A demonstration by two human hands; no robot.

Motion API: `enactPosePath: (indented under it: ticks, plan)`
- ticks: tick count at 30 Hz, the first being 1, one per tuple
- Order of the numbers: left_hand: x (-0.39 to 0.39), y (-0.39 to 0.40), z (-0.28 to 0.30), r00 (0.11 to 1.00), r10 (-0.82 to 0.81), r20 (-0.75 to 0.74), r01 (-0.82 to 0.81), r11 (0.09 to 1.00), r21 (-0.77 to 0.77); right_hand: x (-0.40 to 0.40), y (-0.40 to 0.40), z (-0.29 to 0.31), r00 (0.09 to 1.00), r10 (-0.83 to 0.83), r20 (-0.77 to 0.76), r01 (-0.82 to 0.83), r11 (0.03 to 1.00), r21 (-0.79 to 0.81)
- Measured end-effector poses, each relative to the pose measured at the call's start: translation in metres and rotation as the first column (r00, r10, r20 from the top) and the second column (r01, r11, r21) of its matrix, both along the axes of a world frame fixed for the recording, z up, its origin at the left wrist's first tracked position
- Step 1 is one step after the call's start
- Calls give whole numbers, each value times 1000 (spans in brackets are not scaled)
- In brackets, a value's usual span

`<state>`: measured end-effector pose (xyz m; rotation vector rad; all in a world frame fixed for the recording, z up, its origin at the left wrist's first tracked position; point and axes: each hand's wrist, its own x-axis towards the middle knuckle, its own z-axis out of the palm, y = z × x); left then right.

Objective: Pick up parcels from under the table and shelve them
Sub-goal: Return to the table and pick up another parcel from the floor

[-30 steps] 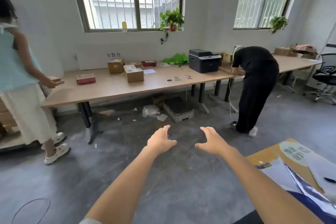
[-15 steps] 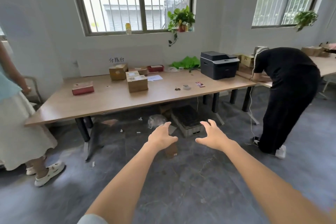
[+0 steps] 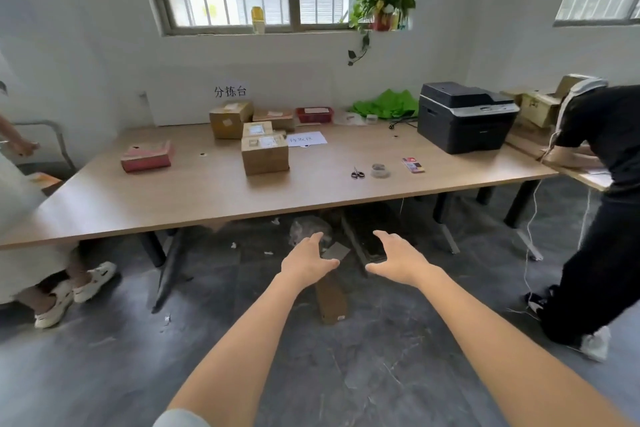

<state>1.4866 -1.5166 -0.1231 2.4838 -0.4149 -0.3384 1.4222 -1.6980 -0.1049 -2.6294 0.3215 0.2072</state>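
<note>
Long light-wood table [image 3: 214, 198] on black legs, standing on a grey mottled floor [image 3: 363, 374]. On the tabletop: a flat red box [image 3: 147, 157] at left; a brown cardboard carton [image 3: 230, 119] at the back; two stacked labelled cardboard cartons [image 3: 264, 151] near the middle; a white paper sheet [image 3: 307, 139]; small scissors [image 3: 357, 174]; a roll of clear tape [image 3: 380, 170]; a black-and-grey printer [image 3: 465, 116] at right. On the floor: a brown cardboard parcel [image 3: 330, 300] in front of the table, a crumpled clear plastic bag [image 3: 304, 229] beneath it, and scattered paper scraps.
</note>
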Motion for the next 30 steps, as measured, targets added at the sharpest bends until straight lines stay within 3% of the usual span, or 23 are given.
enactPosePath:
  ticks: [10, 19, 25, 30]
  plan:
    - [214, -56, -66, 997, 33, -65, -33, 999, 6, 219, -50, -70, 993, 70, -93, -72, 997, -20]
    - [354, -91, -157, 953, 86, -289, -63, 994, 88, 370, -76, -155, 962, 109, -251, -98, 994, 55]
    - [399, -103, -258, 906, 139, -400, -95, 987, 129, 435, -96, -253, 937, 99, -335, -60, 990, 127]
    - [438, -114, -389, 885, 156, -439, -93, 982, 162, 483, -110, -381, 920, 99, -378, -41, 987, 157]
